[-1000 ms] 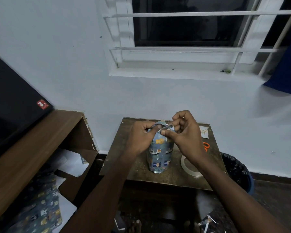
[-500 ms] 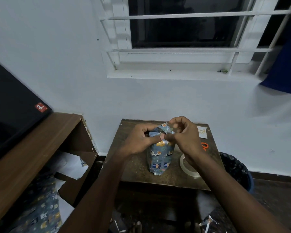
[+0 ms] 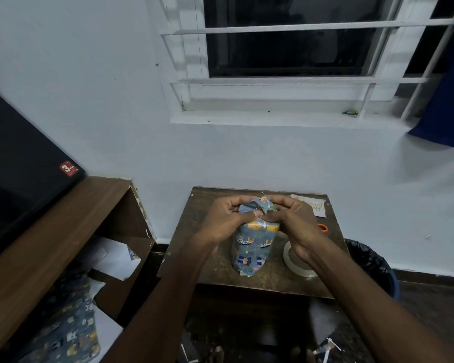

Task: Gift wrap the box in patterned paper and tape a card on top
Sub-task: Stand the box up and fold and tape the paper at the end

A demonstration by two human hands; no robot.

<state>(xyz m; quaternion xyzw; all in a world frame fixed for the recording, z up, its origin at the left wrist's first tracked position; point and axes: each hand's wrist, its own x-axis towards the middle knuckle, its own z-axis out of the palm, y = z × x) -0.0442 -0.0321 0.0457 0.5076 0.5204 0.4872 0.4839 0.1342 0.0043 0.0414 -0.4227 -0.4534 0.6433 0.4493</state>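
Both hands (image 3: pixel 260 218) have closed lower onto the box's (image 3: pixel 254 247) crumpled paper top.

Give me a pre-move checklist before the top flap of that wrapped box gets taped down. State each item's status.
1. Box standing on the table: ok. The wrapped box stands upright on the small table.
2. Top folds held: ok. The left hand and right hand both pinch the gathered paper at the top.
3. Folds flat enough to tape: not ok. The paper at the top is bunched and sticks up.
4. Tape within reach: ok. The tape roll lies on the table right of the box, partly under the right wrist.
5. A free hand for the tape: not ok. Both are occupied.
6. Card ready: ok. The card lies at the far right corner of the table.
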